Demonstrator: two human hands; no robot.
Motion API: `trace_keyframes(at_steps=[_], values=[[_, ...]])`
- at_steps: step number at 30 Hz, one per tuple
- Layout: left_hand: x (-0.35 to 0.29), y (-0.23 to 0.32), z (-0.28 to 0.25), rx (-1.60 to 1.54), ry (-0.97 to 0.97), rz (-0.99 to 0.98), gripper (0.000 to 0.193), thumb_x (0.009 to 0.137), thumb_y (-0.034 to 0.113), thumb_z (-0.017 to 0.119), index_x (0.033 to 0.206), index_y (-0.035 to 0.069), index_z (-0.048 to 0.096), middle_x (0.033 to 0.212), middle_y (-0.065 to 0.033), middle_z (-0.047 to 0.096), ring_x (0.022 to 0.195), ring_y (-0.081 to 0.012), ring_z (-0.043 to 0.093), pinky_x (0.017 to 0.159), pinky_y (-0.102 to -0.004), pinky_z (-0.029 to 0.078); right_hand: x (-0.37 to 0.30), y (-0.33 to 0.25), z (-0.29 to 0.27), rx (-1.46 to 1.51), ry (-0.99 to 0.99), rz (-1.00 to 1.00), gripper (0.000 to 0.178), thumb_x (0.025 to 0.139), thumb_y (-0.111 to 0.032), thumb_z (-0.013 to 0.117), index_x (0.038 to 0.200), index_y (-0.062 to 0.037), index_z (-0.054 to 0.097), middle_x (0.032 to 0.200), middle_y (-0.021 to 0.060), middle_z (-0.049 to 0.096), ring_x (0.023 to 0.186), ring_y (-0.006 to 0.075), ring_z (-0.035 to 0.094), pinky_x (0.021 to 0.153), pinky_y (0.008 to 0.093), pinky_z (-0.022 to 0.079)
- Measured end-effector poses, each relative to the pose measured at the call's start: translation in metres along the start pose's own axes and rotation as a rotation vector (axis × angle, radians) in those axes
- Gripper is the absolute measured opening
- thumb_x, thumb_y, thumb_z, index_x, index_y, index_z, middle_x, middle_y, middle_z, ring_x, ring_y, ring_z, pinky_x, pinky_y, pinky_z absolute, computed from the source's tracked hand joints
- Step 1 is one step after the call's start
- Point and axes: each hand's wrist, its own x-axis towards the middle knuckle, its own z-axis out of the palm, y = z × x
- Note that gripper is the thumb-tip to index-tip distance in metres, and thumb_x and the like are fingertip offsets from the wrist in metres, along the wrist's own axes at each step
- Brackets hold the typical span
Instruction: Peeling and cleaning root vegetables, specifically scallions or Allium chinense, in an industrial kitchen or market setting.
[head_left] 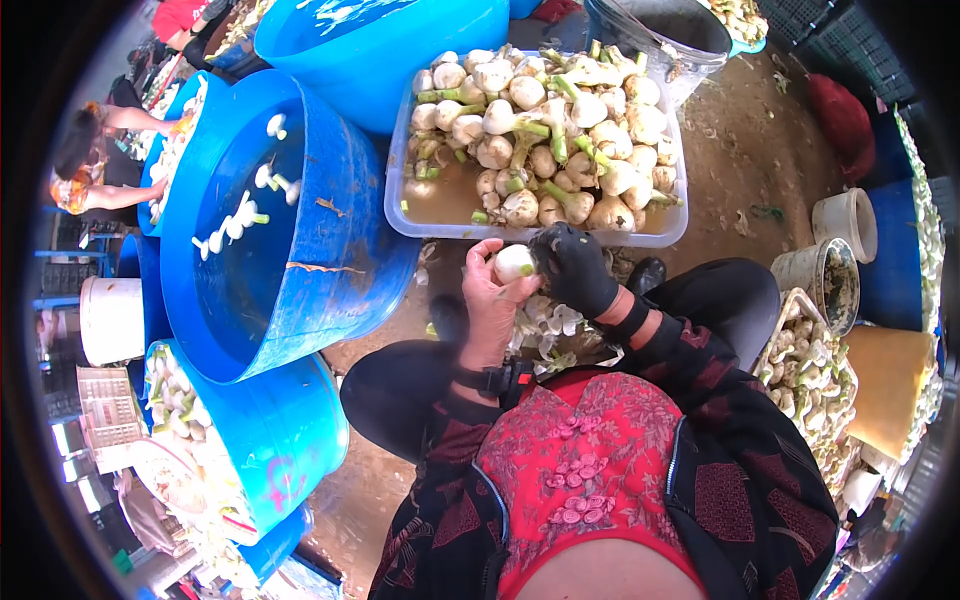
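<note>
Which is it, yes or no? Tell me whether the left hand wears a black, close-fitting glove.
No, the left hand is bare; the black glove is on the right hand.

My right glove [577, 270] is black; the bulb [514, 262] is white with a green end; my top [640, 430] is red and flower-patterned; my jacket [735, 500] is dark with maroon patches; the big tub [335, 265] on the left is blue

A pink scrawl [286, 484] marks a blue tub [318, 415]; no text is clearly legible.
</note>
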Motion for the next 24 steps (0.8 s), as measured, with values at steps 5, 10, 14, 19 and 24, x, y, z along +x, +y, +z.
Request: trace_keyframes(at_steps=[5,10,14,19,24], values=[[0.0,0.01,0.0,-0.22,-0.131,-0.177,0.065,0.059,0.005,0.066,0.118,0.001,0.039,0.085,-0.0082,0.057,0.059,-0.0109,0.054,0.045,-0.0178,0.042,0.0,0.01,0.003,0.122,-0.058,0.275,0.007,0.073,-0.006,0.059,0.077,0.0,0.059,0.07,0.0155,0.059,0.064,0.0302,0.059,0.059,0.0358,0.045],[-0.003,0.008,-0.002,-0.443,-0.321,-0.284,0.056,0.059,0.007,0.063,0.113,-0.001,0.047,0.073,-0.01,0.058,0.054,-0.0132,0.055,0.045,-0.0185,0.044,-0.012,0.025,0.012,0.397,-0.284,0.335,0.013,0.074,-0.007,0.06,0.084,0.0005,0.061,0.073,0.0121,0.062,0.066,0.0139,0.058,0.061,0.0311,0.045],[-0.004,0.012,-0.004,-0.089,-0.077,-0.29,0.048,0.063,0.01,0.065,0.107,-0.002,0.051,0.073,-0.0072,0.059,0.051,-0.0102,0.054,0.043,-0.0183,0.042,-0.006,0.027,-0.007,0.681,-0.286,0.427,0.019,0.073,-0.003,0.062,0.092,-0.0008,0.062,0.076,0.0069,0.061,0.069,0.0089,0.053,0.063,0.0271,0.045],[-0.003,0.006,-0.005,0.142,-0.135,-0.232,0.024,0.076,0.018,0.066,0.091,0.0,0.057,0.07,-0.005,0.059,0.049,-0.0076,0.052,0.043,-0.017,0.039,0.007,0.01,-0.018,0.594,-0.316,0.13,0.022,0.074,-0.004,0.065,0.095,0.0,0.061,0.081,0.0047,0.061,0.071,0.0082,0.052,0.064,0.0241,0.044],[0.003,0.0,-0.012,0.082,-0.116,-0.232,0.036,0.088,0.034,0.05,0.081,0.0,0.056,0.063,-0.0115,0.06,0.047,-0.0134,0.056,0.04,-0.0218,0.043,0.018,0.014,-0.022,0.367,0.049,0.361,0.01,0.078,-0.003,0.063,0.087,0.0022,0.063,0.069,0.0035,0.062,0.064,0.0092,0.053,0.06,0.0251,0.045]])
